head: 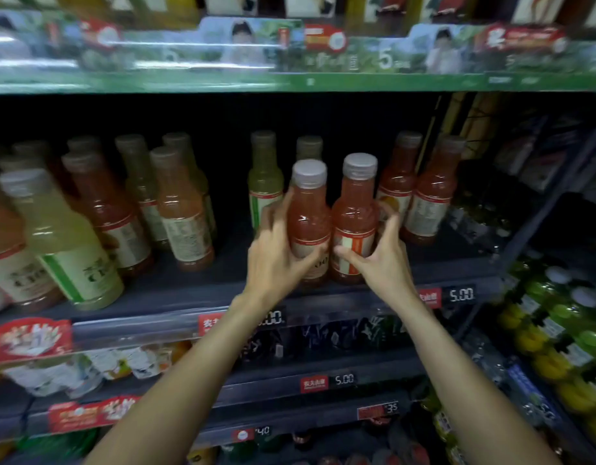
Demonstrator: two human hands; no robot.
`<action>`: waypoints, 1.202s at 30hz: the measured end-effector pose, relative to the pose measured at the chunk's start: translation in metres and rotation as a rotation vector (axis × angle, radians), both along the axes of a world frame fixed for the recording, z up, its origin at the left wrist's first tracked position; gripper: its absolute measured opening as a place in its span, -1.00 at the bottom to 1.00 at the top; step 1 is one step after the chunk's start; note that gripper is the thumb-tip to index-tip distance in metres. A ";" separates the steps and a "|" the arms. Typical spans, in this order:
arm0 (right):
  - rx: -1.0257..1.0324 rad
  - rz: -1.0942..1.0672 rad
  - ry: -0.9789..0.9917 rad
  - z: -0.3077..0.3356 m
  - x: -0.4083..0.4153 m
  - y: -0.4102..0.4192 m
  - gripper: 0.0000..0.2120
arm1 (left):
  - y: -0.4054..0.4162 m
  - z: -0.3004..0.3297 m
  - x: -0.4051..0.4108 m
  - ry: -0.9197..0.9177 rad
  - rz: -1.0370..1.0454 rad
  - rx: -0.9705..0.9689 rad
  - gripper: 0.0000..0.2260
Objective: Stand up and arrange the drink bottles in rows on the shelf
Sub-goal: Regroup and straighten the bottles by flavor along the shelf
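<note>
Two red juice bottles (331,223) (upright, touching, grey-capped) are gripped at the shelf (189,297) front, one by the left hand (276,260), one by the right hand (380,260). "5.00" is read on a price tag (461,294) below; labels are blurred.

top banner (385,58): "5" | shelf price tags (461,294) (344,379): "5.00" | lower tag (391,408): "3.5"

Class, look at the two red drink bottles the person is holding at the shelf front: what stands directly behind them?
Behind the left red bottle a pale green bottle shows only its cap and neck. The right red bottle covers whatever stands behind it; further red bottles stand to its right.
</note>
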State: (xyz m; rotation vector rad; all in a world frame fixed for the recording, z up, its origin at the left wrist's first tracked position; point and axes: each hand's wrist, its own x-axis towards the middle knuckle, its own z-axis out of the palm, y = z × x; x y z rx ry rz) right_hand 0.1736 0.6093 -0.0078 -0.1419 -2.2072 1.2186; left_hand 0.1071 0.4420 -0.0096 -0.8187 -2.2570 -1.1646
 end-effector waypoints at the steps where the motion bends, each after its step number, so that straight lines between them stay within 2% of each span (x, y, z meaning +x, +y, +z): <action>1: -0.002 -0.039 0.007 0.001 0.004 0.015 -0.22 | 0.018 0.001 0.000 -0.021 -0.038 -0.008 -0.18; 10: -0.017 -0.285 0.060 -0.003 0.017 0.107 -0.21 | 0.142 0.004 -0.012 -0.337 -0.367 0.162 -0.18; 15: -0.078 -0.478 0.100 -0.015 0.015 0.121 -0.19 | 0.180 -0.003 -0.017 -0.667 -0.388 0.306 0.03; 17: -0.131 -0.520 0.115 -0.016 0.008 0.121 -0.19 | 0.190 -0.010 -0.025 -0.725 -0.427 0.364 -0.03; 19: -0.158 -0.529 0.120 -0.014 -0.001 0.125 -0.18 | 0.196 -0.013 -0.030 -0.729 -0.451 0.348 -0.16; 21: -0.155 -0.525 0.100 -0.011 -0.008 0.131 -0.18 | 0.203 -0.015 -0.033 -0.699 -0.471 0.334 -0.20; 25: -0.208 -0.496 0.037 -0.006 -0.015 0.135 -0.14 | 0.211 -0.010 -0.028 -0.656 -0.471 0.370 -0.07; 30: -0.207 -0.403 -0.003 -0.006 -0.016 0.132 -0.14 | 0.217 -0.003 -0.019 -0.680 -0.361 0.337 0.06; 36: -0.203 -0.271 -0.024 -0.010 -0.013 0.121 -0.27 | 0.223 -0.003 -0.014 -0.683 -0.314 0.364 -0.09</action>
